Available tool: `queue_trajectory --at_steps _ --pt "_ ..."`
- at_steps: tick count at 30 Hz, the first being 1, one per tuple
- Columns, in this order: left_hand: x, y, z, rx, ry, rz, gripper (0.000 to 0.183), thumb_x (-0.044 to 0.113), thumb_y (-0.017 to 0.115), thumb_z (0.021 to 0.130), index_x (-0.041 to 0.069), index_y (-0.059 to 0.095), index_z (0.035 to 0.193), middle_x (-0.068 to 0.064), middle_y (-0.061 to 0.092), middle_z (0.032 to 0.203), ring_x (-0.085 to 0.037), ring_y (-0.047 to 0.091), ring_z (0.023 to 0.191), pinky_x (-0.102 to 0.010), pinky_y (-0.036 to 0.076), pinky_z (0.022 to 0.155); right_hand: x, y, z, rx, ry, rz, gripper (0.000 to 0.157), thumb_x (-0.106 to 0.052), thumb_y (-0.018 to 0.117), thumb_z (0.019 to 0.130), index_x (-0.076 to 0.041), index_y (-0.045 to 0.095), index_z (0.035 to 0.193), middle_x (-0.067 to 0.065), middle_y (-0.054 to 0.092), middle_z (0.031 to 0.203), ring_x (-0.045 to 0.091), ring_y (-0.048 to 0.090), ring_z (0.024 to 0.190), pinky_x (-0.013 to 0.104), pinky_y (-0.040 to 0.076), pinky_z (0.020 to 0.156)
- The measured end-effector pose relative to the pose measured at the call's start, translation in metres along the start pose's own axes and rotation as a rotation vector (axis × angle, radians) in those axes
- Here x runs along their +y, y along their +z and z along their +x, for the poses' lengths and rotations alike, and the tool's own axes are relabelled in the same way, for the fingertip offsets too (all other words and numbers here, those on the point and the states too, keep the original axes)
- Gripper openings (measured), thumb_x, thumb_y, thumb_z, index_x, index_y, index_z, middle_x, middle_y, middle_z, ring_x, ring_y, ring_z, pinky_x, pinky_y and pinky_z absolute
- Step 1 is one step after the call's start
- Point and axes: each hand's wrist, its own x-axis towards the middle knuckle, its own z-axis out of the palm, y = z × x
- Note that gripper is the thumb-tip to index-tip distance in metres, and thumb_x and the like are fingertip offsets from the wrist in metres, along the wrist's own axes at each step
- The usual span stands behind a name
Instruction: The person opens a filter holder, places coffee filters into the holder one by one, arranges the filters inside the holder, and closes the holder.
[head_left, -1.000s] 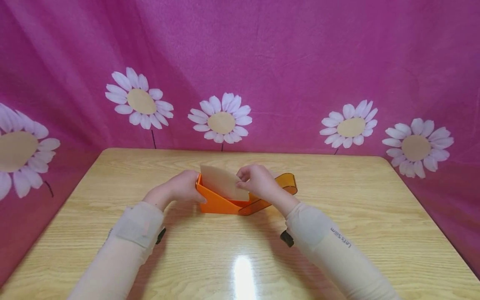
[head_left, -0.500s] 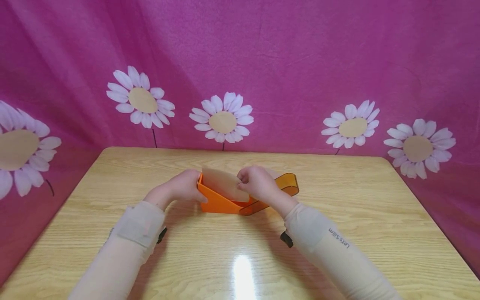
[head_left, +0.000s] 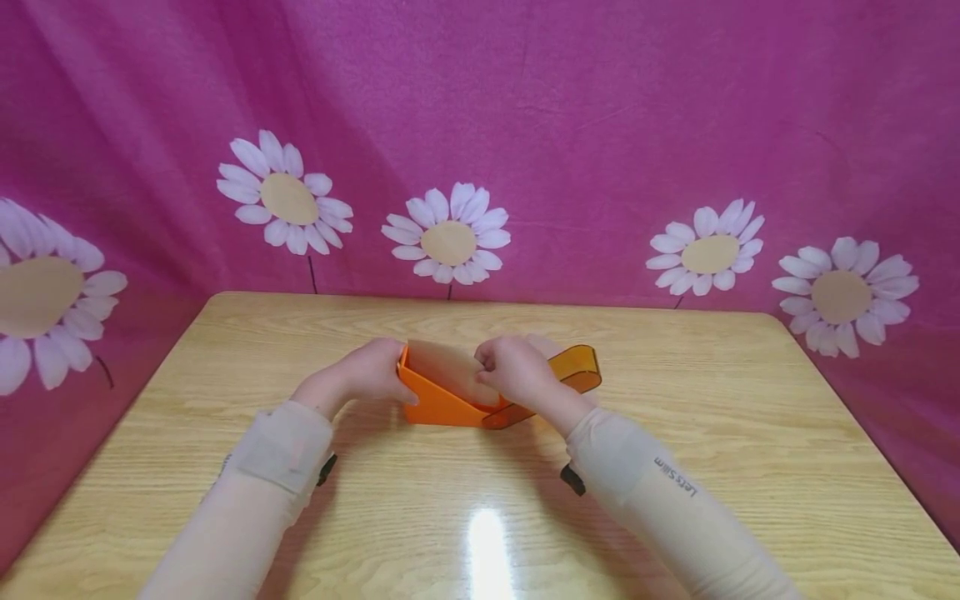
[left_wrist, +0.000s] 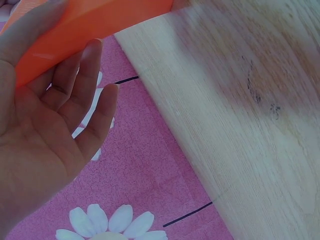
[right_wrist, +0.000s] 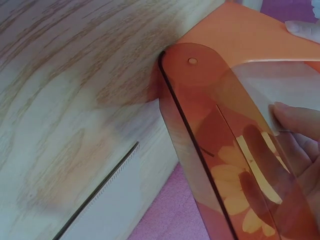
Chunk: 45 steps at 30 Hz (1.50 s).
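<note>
An orange box [head_left: 442, 406] with a slanting top edge sits mid-table, its see-through amber lid [head_left: 576, 367] swung back to the right on a round hinge. A tan paper sheet [head_left: 450, 367] stands inside, its upper part above the slanted rim. My left hand [head_left: 372, 371] grips the box's tall left end, thumb along the near wall; the left wrist view has the fingers below the orange wall [left_wrist: 100, 30]. My right hand [head_left: 517, 367] pinches the paper's right edge. In the right wrist view, its thumb [right_wrist: 295, 120] lies on the pale paper [right_wrist: 280, 87], with other fingers partly behind the lid.
The wooden table [head_left: 390, 517] ends at a back edge against a pink cloth [head_left: 570, 125] printed with white daisies. The opened lid reaches out under and beyond my right wrist.
The paper sheet has sunk lower into the box, with my right hand moving slightly down along with it. My left hand keeps its grip on the box. The head view has shifted slightly.
</note>
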Motion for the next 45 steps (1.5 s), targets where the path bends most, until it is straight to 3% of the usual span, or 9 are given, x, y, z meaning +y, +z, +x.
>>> queue_trajectory --at_steps 13,26,34,45 --pt "0.0018 -0.0002 -0.0015 0.003 0.005 -0.004 0.025 0.004 0.075 0.072 0.005 0.064 0.095 -0.003 0.065 0.086 -0.017 0.055 0.075 -0.032 0.048 0.080 -0.0032 0.0014 -0.0002 -0.015 -0.002 -0.038 0.017 -0.010 0.068 0.083 -0.010 0.057 0.070 -0.004 0.038 0.057 0.012 0.038 0.058 0.022 0.027 0.053" --pt "0.0036 -0.0006 -0.0030 -0.004 -0.004 -0.010 0.024 0.004 0.075 0.072 0.005 0.064 0.094 -0.004 0.065 0.086 -0.017 0.056 0.075 -0.031 0.048 0.079 -0.0015 0.0049 0.0008 -0.033 -0.019 -0.059 0.020 -0.007 0.067 0.082 -0.010 0.055 0.066 -0.004 0.033 0.056 0.012 0.036 0.057 0.023 0.025 0.051" --pt "0.0036 -0.0007 -0.0028 0.001 0.000 -0.004 0.025 0.005 0.075 0.072 0.005 0.064 0.095 -0.004 0.066 0.086 -0.017 0.056 0.075 -0.031 0.048 0.078 -0.0010 0.0064 0.0011 -0.024 -0.016 -0.090 0.019 -0.007 0.067 0.081 -0.011 0.057 0.066 -0.004 0.039 0.057 0.013 0.039 0.059 0.023 0.026 0.052" --pt "0.0029 -0.0007 -0.0023 0.008 -0.006 0.014 0.027 0.006 0.075 0.072 0.004 0.063 0.096 -0.005 0.066 0.087 -0.017 0.056 0.076 -0.032 0.048 0.079 -0.0034 0.0071 -0.0005 -0.010 -0.030 -0.124 0.026 -0.003 0.064 0.080 -0.013 0.047 0.062 -0.003 0.029 0.057 0.014 0.036 0.059 0.024 0.022 0.052"
